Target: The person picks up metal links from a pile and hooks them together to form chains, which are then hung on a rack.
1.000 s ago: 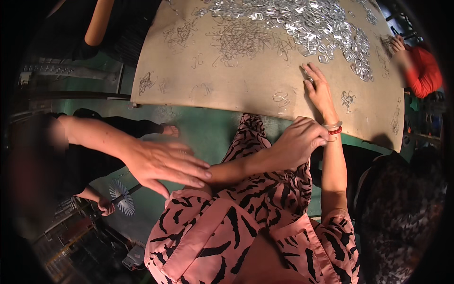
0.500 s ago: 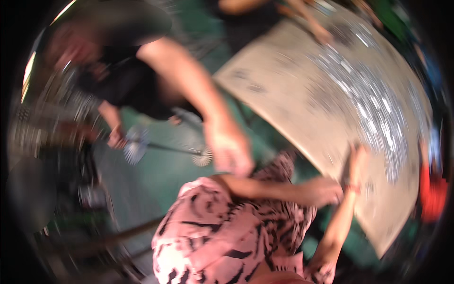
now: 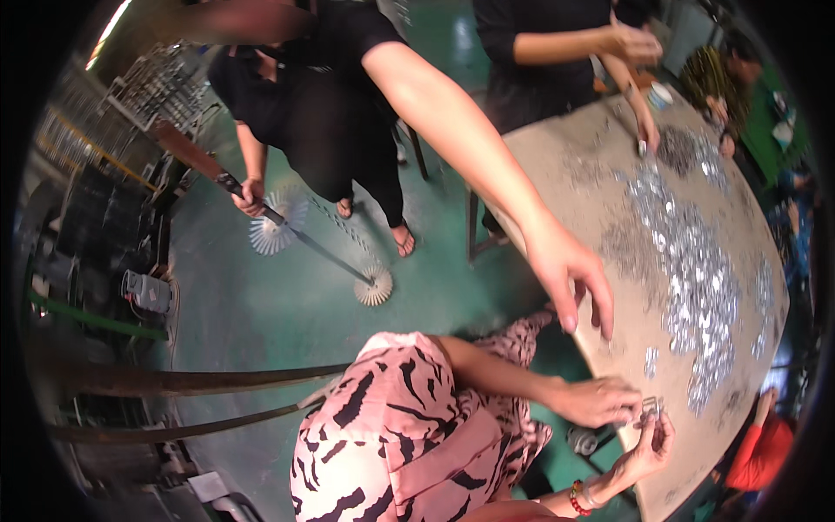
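My left hand (image 3: 600,401) reaches from a pink, black-patterned sleeve to the table's near edge, fingers bent together around one end of a small shiny metal part (image 3: 652,405). Opposite it, my right hand (image 3: 648,445), with a red bead bracelet (image 3: 577,499) at the wrist, pinches the same part between thumb and fingers. The part's exact kind is too small to make out. Just beyond my hands, a heap of small shiny metal pieces (image 3: 696,278) spreads over the beige table (image 3: 626,357). A standing co-worker's hand (image 3: 574,278) hangs over the table edge, fingers pointing down.
Dark thin pieces (image 3: 631,248) lie beside the shiny heap. The co-worker in black holds a long pole (image 3: 322,248) near two pale ribbed discs (image 3: 374,285). Others sit or stand around the table, one in red (image 3: 758,457). Curved brown bars (image 3: 200,383) run at my left.
The view has swung and sharpened. My hands have come together around the metal part at the table edge. The co-worker's arm now extends over the table.
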A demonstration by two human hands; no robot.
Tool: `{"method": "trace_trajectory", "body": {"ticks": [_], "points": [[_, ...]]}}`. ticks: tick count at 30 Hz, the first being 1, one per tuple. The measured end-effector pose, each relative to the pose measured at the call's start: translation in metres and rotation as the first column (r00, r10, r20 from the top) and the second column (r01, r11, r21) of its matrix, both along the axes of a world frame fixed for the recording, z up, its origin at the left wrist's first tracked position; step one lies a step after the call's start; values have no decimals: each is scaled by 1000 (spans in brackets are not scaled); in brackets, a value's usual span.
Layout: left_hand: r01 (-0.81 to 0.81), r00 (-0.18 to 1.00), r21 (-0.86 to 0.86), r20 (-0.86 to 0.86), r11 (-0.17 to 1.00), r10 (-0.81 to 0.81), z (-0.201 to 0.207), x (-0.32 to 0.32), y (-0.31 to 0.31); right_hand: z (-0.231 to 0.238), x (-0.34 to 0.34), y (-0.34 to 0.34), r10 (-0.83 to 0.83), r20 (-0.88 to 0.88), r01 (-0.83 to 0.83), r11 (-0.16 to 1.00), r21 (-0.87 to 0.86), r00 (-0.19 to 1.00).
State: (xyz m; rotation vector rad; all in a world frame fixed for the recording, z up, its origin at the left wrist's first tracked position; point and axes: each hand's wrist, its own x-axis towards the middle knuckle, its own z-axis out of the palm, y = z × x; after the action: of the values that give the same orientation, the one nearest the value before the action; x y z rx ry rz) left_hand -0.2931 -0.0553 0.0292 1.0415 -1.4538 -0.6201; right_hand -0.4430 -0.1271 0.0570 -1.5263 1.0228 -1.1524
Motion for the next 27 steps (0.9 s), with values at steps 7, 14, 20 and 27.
{"method": "trace_trajectory", "body": {"ticks": [7, 14, 20, 27], "points": [[-55, 997, -159, 36, 986, 62, 12, -21, -8, 15, -16, 37, -178, 36, 181, 973, -140, 983], [-113, 993, 6, -31, 994, 113, -6, -2, -6, 16, 1, 30, -74, 332, 77, 997, 4, 940], [-449, 841, 524, 522, 724, 143, -24, 155, -50, 37, 27, 35, 147, 359, -165, 986, 18, 922], [658, 700, 240, 156, 714, -697, 79, 192, 10, 85, 36, 44, 180, 366, -151, 983, -107, 913]]}}
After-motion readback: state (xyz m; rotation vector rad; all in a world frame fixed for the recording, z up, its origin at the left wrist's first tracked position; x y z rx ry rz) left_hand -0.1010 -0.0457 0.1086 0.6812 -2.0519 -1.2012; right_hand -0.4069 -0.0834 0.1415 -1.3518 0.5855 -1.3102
